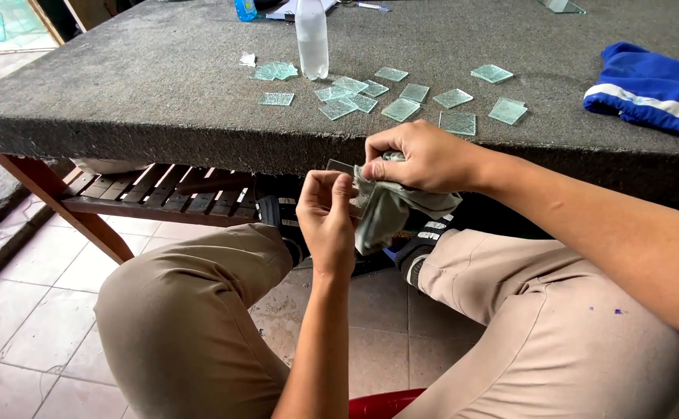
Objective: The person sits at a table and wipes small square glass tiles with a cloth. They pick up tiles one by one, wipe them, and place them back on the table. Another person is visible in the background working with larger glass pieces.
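- Holding a small glass square between both hands, below the table's near edge, above the lap.
- Left hand pinches the square's lower edge, fingers up.
- Right hand grasps a grey-green cloth and presses it against the square; cloth hangs down between the knees.
- Many more glass squares lie scattered on the table, centre to right.
- Clear bottle stands far, just left of them.
- Blue-and-white cloth sits at far right.
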